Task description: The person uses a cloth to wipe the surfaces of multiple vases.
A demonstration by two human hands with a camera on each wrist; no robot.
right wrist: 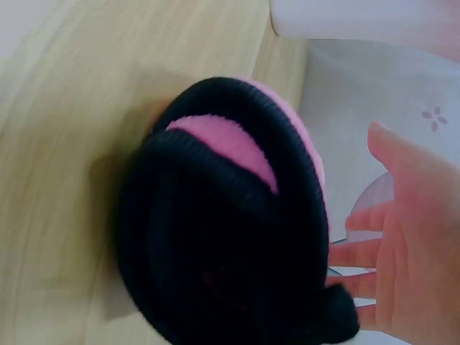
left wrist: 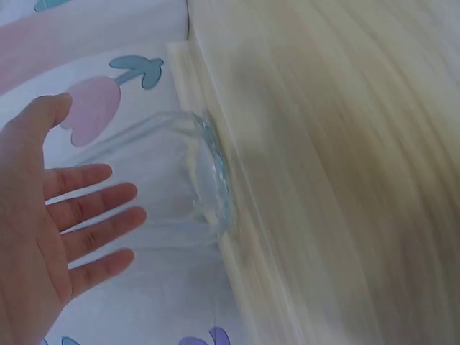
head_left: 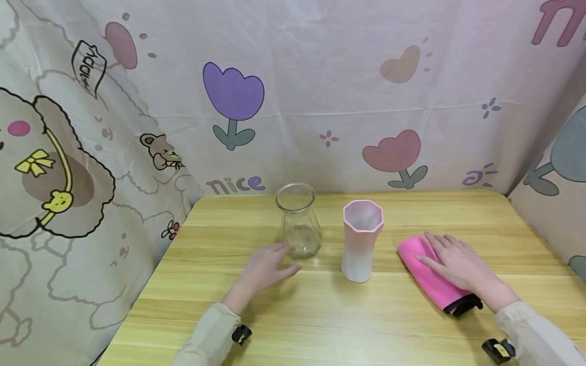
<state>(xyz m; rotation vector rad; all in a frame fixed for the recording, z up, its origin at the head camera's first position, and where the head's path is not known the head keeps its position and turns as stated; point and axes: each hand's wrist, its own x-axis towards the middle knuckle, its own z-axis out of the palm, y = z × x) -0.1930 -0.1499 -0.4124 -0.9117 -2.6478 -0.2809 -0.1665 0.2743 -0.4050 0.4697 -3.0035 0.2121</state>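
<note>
In the head view a clear glass vase (head_left: 299, 229) stands upright at the back of the table, left of a pink-and-white vase (head_left: 359, 254) with a faceted rim. My left hand (head_left: 266, 269) is beside the glass vase, its fingers spread and fairly straight; in the left wrist view the fingers (left wrist: 100, 208) appear before the glass, and I cannot tell whether they touch it. A rolled pink cloth (head_left: 428, 274) with black edging lies on the right. Over the cloth is my right hand (head_left: 458, 264), fingers extended, not curled round it.
The wooden table (head_left: 320, 325) has its back edge against a patterned curtain (head_left: 320, 76), which also hangs along the left and right sides. Each sleeve bears a small black wrist device, the left one (head_left: 241, 334) near the table surface.
</note>
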